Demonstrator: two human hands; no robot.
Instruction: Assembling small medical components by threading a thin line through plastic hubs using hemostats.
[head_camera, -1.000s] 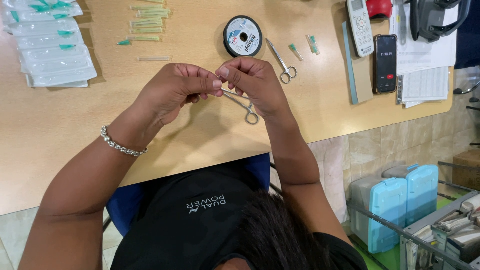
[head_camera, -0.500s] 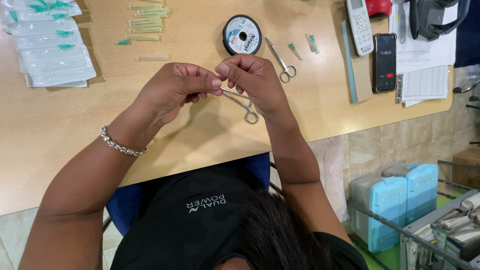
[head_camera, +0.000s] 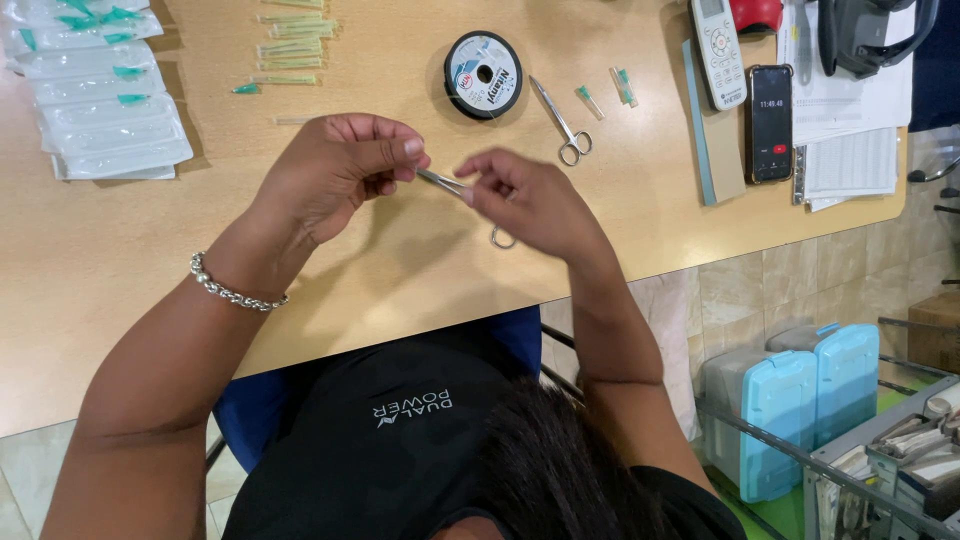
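Forceps (head_camera: 455, 187), a slim metal clamp with ring handles, sit between the two hands just above the table (head_camera: 330, 260). The right hand (head_camera: 530, 205) holds the handle end, its fingers closed around the shaft while one ring loop hangs below the palm. The left hand (head_camera: 335, 175) meets the tip end, thumb and forefinger pinched together there; whether they grip the tip itself or something fine such as thread or a needle is too small to tell.

Just beyond the hands lie a round black spool of line (head_camera: 483, 74) and a pair of small scissors (head_camera: 563, 125), both untouched on the table. Green-capped needles (head_camera: 285, 45) lie loose further back, beside a stack of sealed sterile packets (head_camera: 100, 95) at the far left. I judge the work to be mid-course: some needles are unpacked, many packets unopened.
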